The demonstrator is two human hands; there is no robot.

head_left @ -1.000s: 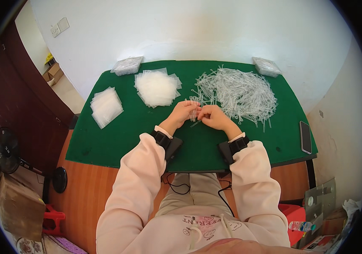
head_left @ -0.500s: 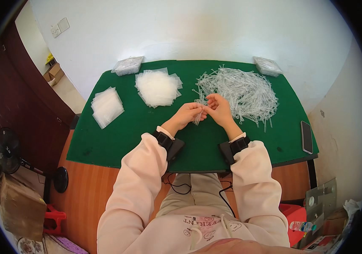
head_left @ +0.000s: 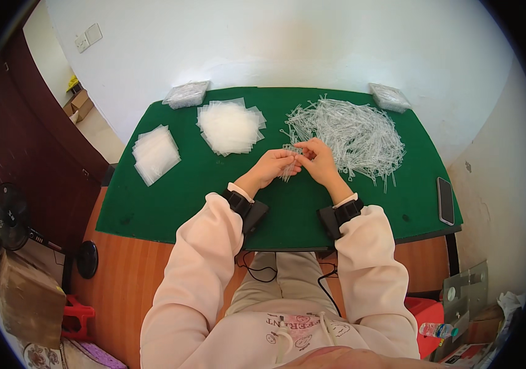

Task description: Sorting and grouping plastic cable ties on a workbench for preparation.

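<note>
Over the middle of the green-topped table, my left hand point(head_left: 270, 166) is closed on a small bunch of clear plastic sticks with looped ends point(head_left: 289, 147). The loops poke up above the fingers, and the thin tips hang below. My right hand point(head_left: 320, 163) meets it from the right, thumb and fingers pinched at the same bunch; its fingers partly hide the sticks. Just beyond my right hand lies a large loose pile of the same clear sticks point(head_left: 361, 138). To the left are two fanned stacks of translucent plastic bags, a bigger stack point(head_left: 229, 128) and a smaller stack point(head_left: 156, 155).
Against the wall stand two clear filled packs, a left pack point(head_left: 187, 95) and a right pack point(head_left: 389, 97). A phone point(head_left: 445, 200) lies near the right edge of the green table point(head_left: 213, 209). A black fan point(head_left: 10, 215) stands on the left, and a red stool point(head_left: 78, 317) below it.
The fingers of my right hand have lowered and drawn in toward the bunch, and more of the looped ends now shows. The pile and the bag stacks have stayed put.
</note>
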